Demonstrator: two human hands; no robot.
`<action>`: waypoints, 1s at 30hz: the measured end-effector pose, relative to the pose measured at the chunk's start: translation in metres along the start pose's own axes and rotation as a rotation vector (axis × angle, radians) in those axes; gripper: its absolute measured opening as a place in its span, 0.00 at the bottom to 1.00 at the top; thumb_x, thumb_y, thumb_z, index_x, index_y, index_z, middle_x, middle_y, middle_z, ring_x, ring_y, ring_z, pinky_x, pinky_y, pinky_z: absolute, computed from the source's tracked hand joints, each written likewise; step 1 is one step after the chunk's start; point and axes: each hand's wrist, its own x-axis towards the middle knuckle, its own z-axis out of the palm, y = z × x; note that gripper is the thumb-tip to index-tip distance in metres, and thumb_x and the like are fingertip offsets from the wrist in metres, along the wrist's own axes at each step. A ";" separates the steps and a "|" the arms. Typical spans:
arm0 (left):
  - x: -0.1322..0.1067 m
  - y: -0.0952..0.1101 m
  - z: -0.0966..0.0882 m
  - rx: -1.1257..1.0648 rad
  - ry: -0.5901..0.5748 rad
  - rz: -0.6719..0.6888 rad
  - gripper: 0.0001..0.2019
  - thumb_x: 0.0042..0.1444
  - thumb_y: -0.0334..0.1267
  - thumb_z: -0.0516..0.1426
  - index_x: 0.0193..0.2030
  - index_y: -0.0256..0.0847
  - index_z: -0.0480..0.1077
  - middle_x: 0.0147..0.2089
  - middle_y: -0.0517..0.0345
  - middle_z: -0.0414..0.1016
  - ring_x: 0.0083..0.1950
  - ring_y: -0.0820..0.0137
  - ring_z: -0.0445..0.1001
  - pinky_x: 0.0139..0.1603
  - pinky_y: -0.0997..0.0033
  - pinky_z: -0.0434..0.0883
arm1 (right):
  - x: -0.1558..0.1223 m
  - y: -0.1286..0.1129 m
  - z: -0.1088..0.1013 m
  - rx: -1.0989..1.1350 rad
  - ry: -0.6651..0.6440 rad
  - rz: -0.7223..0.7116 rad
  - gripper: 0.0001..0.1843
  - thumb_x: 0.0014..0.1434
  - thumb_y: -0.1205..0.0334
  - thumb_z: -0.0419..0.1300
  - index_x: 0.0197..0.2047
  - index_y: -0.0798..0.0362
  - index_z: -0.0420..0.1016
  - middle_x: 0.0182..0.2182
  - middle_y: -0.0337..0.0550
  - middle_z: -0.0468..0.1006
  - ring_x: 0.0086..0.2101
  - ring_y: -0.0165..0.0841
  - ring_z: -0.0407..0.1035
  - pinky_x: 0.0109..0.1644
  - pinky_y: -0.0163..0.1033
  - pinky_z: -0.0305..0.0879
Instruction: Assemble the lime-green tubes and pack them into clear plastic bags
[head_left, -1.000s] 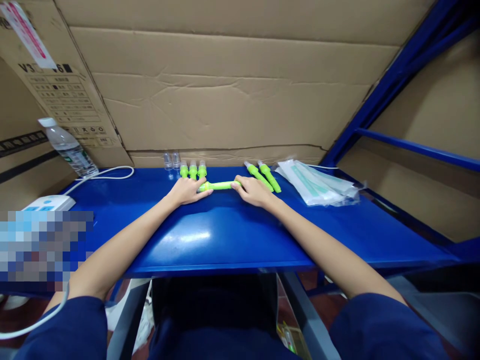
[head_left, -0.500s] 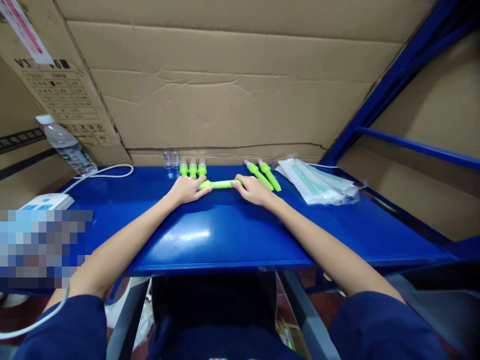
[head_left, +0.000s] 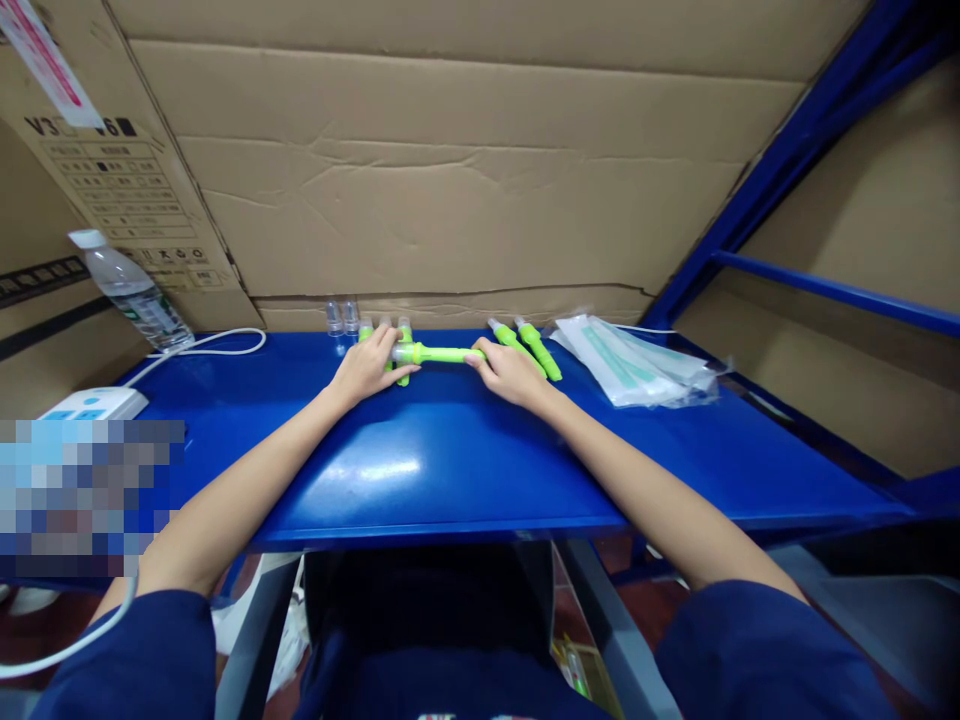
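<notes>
While a broad stretch of the blue surface point(head_left: 480, 460) is seen between the held green tube point(head_left: 448, 354) and the near edge, less room is given on the far side, where the surface is bounded by a cardboard wall point(head_left: 450, 220). On the left, space is narrowed by three green tubes point(head_left: 405, 335), partly covered by the left grip point(head_left: 366, 366), and by two clear caps point(head_left: 352, 319) stood upright near the cardboard. On the right, two slanted green tubes point(head_left: 538, 352) are placed just behind the right grip point(head_left: 514, 373) — with flat plastic packets point(head_left: 634, 365) spread beyond them. A bottle point(head_left: 139, 295) and a power strip point(head_left: 97, 408) are set well apart at the far left.

Both forearms are stretched forward and angled inward. The held green tube is kept almost level between the two grips, its clear end turned left; whether the surface is touched by it cannot be told. Its green end is clamped in the right grip, thumb toward the near side. The clear end is straddled by the left thumb and fingers, which are parted — whether it is pressed there cannot be told.
</notes>
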 end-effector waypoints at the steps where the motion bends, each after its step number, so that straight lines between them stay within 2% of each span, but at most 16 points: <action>1: 0.000 0.000 0.000 -0.016 0.021 0.011 0.26 0.63 0.59 0.56 0.53 0.36 0.65 0.49 0.42 0.73 0.47 0.58 0.77 0.45 0.65 0.72 | 0.001 0.002 0.000 0.008 0.015 0.012 0.18 0.73 0.56 0.43 0.49 0.54 0.70 0.41 0.52 0.82 0.40 0.44 0.76 0.37 0.40 0.59; 4: 0.001 0.002 -0.001 -0.046 0.036 0.032 0.24 0.64 0.56 0.55 0.53 0.35 0.66 0.49 0.43 0.73 0.49 0.58 0.76 0.49 0.63 0.72 | 0.004 0.006 0.002 0.028 0.041 0.034 0.18 0.73 0.56 0.42 0.47 0.54 0.71 0.40 0.51 0.81 0.40 0.45 0.75 0.37 0.41 0.59; 8: 0.001 0.002 0.000 -0.035 0.022 0.054 0.26 0.64 0.56 0.55 0.56 0.33 0.66 0.48 0.41 0.75 0.50 0.56 0.76 0.50 0.61 0.72 | 0.003 0.005 0.003 0.035 0.028 0.024 0.19 0.74 0.55 0.43 0.46 0.54 0.71 0.37 0.50 0.81 0.37 0.43 0.75 0.36 0.40 0.58; 16: -0.003 0.008 -0.001 0.062 -0.091 0.004 0.25 0.64 0.57 0.52 0.53 0.35 0.70 0.48 0.42 0.78 0.49 0.56 0.77 0.42 0.65 0.71 | 0.002 0.006 0.005 0.077 -0.054 -0.038 0.20 0.75 0.52 0.44 0.39 0.54 0.70 0.31 0.46 0.78 0.30 0.37 0.71 0.34 0.37 0.53; 19: -0.002 0.010 -0.003 0.091 -0.112 -0.036 0.27 0.62 0.60 0.52 0.50 0.36 0.71 0.46 0.44 0.79 0.48 0.56 0.78 0.39 0.66 0.70 | 0.001 0.003 0.006 0.075 -0.070 -0.047 0.21 0.75 0.51 0.44 0.39 0.54 0.70 0.30 0.45 0.77 0.29 0.36 0.70 0.34 0.37 0.52; 23: -0.001 0.011 -0.007 0.107 -0.147 -0.078 0.31 0.60 0.66 0.52 0.49 0.37 0.72 0.45 0.44 0.79 0.48 0.55 0.78 0.39 0.66 0.69 | -0.002 -0.003 0.005 0.079 -0.100 -0.076 0.19 0.74 0.51 0.46 0.42 0.54 0.70 0.30 0.46 0.78 0.30 0.37 0.71 0.33 0.36 0.51; 25: -0.001 0.013 -0.009 0.126 -0.183 -0.105 0.31 0.61 0.65 0.51 0.52 0.37 0.71 0.46 0.42 0.80 0.47 0.54 0.79 0.38 0.66 0.68 | -0.003 -0.003 0.005 0.122 -0.091 -0.106 0.17 0.72 0.48 0.51 0.45 0.54 0.70 0.30 0.45 0.78 0.31 0.38 0.72 0.33 0.35 0.53; 28: -0.002 0.017 -0.010 0.137 -0.242 -0.122 0.31 0.64 0.64 0.48 0.56 0.37 0.70 0.46 0.41 0.80 0.46 0.52 0.80 0.39 0.66 0.68 | -0.003 -0.002 0.007 0.197 -0.059 -0.158 0.21 0.65 0.45 0.61 0.50 0.53 0.69 0.31 0.43 0.79 0.32 0.38 0.73 0.34 0.34 0.55; 30: -0.001 0.018 -0.010 0.133 -0.275 -0.123 0.31 0.65 0.63 0.47 0.57 0.38 0.70 0.47 0.41 0.81 0.46 0.52 0.80 0.40 0.66 0.69 | -0.003 0.000 0.008 0.210 -0.030 -0.200 0.21 0.65 0.46 0.61 0.51 0.53 0.69 0.34 0.44 0.80 0.34 0.38 0.74 0.35 0.35 0.57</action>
